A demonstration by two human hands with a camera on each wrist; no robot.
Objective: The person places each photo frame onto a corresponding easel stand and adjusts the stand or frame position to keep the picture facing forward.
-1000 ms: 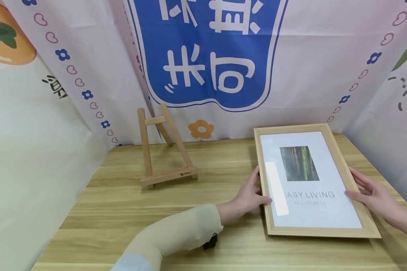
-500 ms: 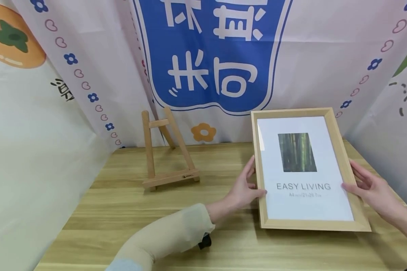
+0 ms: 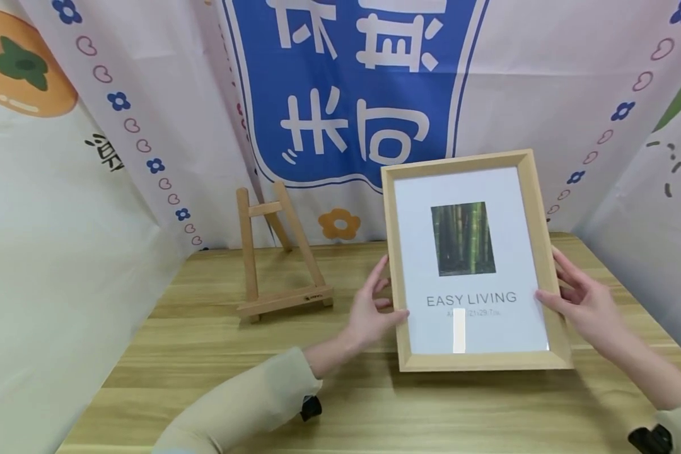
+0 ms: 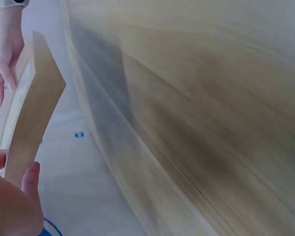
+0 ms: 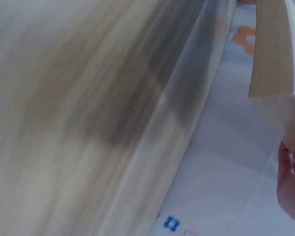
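A light wooden picture frame (image 3: 470,362) with a bamboo print and the words EASY LIVING is held up off the table, its top leaning back. My left hand (image 3: 372,313) grips its left side, thumb on the front edge and fingers behind. On the opposite side my right hand (image 3: 588,304) grips it the same way. The left wrist view shows the frame's edge (image 4: 37,103) between thumb and fingers. In the right wrist view the right hand (image 5: 291,189) is partly cut off, beside the frame's corner (image 5: 280,98). A small wooden easel (image 3: 284,301) stands to the left.
The wood-grain table (image 3: 204,372) ends at a back wall covered by a printed cloth (image 3: 511,107) with a blue sign. White cloth sides (image 3: 45,252) close in the left and right. Dark wrist devices (image 3: 311,407) sit under the sleeves.
Both hands have raised the frame off the table, tipped it more upright and carried it left towards the easel. The easel has stayed put; the head view has shifted slightly.
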